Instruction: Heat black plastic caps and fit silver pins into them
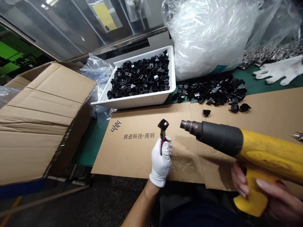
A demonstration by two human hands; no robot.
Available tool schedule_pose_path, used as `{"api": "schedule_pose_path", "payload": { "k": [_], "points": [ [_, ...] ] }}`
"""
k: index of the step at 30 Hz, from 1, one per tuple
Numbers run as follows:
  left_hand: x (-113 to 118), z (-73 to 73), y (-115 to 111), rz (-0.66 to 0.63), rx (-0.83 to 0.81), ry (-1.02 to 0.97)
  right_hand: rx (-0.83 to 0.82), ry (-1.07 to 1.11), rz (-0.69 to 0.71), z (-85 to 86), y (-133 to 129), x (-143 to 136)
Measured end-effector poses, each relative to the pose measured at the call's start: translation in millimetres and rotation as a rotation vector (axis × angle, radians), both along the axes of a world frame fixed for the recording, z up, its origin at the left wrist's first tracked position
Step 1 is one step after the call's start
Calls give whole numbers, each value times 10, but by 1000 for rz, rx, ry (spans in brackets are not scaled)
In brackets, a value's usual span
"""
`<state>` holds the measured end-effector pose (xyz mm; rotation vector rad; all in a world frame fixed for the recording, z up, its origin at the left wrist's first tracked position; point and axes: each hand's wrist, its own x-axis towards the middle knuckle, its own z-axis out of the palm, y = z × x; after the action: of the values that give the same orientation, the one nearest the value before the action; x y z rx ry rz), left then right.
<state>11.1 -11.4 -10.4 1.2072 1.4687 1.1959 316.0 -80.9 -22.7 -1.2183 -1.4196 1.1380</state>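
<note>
My left hand, in a white glove, is closed round a pair of pliers. Their jaws point away from me and hold up a small black plastic part, with a shiny metal bit showing on it. Bare of any glove, my right hand grips the handle of a yellow heat gun. The gun's stepped metal nozzle points left toward the black part, a short gap away from it.
A white bin full of black parts stands at the back, with a pile of similar parts beside it. Small metal pins lie on the cardboard sheet. Around are a cardboard box, a plastic bag and a white glove.
</note>
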Motion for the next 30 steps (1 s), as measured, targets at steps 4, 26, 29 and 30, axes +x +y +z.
{"api": "schedule_pose_path", "payload": {
  "k": [4, 26, 29, 30],
  "points": [
    [29, -42, 59, 35, 15, -16, -446, 533, 114, -38, 50, -50],
    [29, 39, 89, -16, -31, 292, -591, 630, 218, -94, 108, -4],
    [37, 24, 87, 1, -11, 301, -583, 668, 238, -79, 81, -14],
    [39, 16, 88, 7, 2, 296, -585, 682, 241, -61, 64, -17]
  ]
}}
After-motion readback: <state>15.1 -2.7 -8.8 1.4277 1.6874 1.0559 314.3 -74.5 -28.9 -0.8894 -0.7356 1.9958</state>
